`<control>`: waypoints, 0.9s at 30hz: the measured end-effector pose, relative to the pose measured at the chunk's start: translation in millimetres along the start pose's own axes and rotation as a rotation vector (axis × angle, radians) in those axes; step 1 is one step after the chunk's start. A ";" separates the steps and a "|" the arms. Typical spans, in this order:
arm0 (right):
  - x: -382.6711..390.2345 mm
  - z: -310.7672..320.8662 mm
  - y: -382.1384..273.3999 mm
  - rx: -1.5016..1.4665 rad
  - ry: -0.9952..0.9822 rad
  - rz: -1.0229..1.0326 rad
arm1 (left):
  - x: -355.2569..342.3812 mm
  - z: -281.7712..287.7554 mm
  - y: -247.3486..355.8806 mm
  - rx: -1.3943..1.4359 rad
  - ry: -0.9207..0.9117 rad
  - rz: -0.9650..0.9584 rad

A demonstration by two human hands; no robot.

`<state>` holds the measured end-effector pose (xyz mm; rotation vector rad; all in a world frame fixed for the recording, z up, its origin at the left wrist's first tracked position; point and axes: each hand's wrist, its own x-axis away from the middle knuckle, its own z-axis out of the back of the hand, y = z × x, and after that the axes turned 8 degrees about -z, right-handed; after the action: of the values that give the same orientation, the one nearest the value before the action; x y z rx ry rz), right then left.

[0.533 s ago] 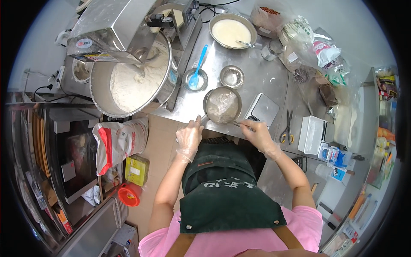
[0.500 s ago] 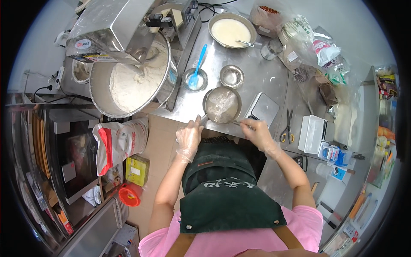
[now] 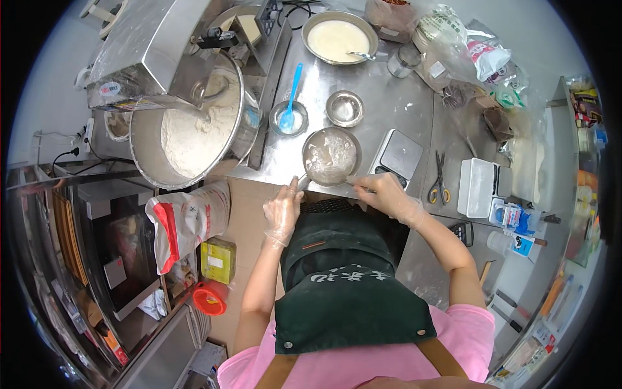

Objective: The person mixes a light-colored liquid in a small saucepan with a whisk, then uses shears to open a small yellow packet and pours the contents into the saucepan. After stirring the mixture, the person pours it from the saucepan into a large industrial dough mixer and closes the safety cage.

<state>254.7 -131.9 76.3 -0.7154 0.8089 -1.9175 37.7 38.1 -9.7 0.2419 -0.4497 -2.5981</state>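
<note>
My left hand (image 3: 282, 211), in a clear glove, grips the handle of a small metal pan (image 3: 321, 170) at the counter's front edge. Pale, clumpy material lies in the pan. My right hand (image 3: 389, 198), also gloved, holds a thin utensil (image 3: 353, 181) at the pan's right side; its tip is hard to make out. Behind the pan stand a small bowl (image 3: 278, 109) with a blue spatula (image 3: 295, 83) and a small metal bowl (image 3: 345, 108). A digital scale (image 3: 400, 153) is to the right.
A mixer (image 3: 155, 48) and large bowl of flour (image 3: 197, 142) are left; a pan of pale liquid (image 3: 337, 35) is behind. Scissors (image 3: 439, 181), white container (image 3: 475, 188) and several bags (image 3: 440, 29) line the right. A flour sack (image 3: 188, 220) sits below the mixer.
The view has shifted a little. My right hand has moved slightly leftward along the pan, and the pale material in it looks more spread out.
</note>
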 end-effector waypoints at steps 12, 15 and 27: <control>-22.6 -16.9 4.8 0.100 -0.063 0.186 | -2.3 -17.2 -29.8 0.190 0.059 -0.020; -40.1 -25.3 4.8 0.080 -0.065 0.251 | -2.7 -17.4 -34.6 0.212 0.054 -0.016; -57.7 -25.9 10.2 0.382 -0.187 0.503 | -9.7 -17.6 -47.3 0.275 0.048 -0.027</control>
<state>264.9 -77.7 43.5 -0.3993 0.4316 -1.4626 29.8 77.2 -42.1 0.4039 -0.7919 -2.5454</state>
